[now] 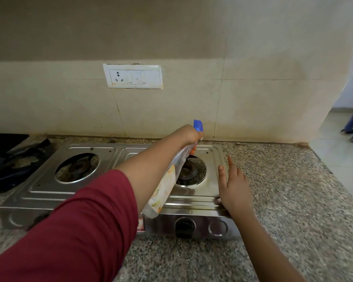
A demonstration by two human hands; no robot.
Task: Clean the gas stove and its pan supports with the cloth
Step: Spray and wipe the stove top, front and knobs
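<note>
Stove [49, 190] lies under both hands. Spray bottle [167, 184] is gripped at its neck by left hand [189, 134], above burner [190, 169]. Right hand [233, 188] is laid flat, fingers straight, on stove edge. Burner could be flooded if sprayed directly. Cloth unseen.

Maroon sleeve [80, 231], plain, elbow length, left side.

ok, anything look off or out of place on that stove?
The stove has bare burners, nothing over them. Dark pieces on the counter to its left may be the pan supports. The socket plate has rusty stains at its edges.
</note>
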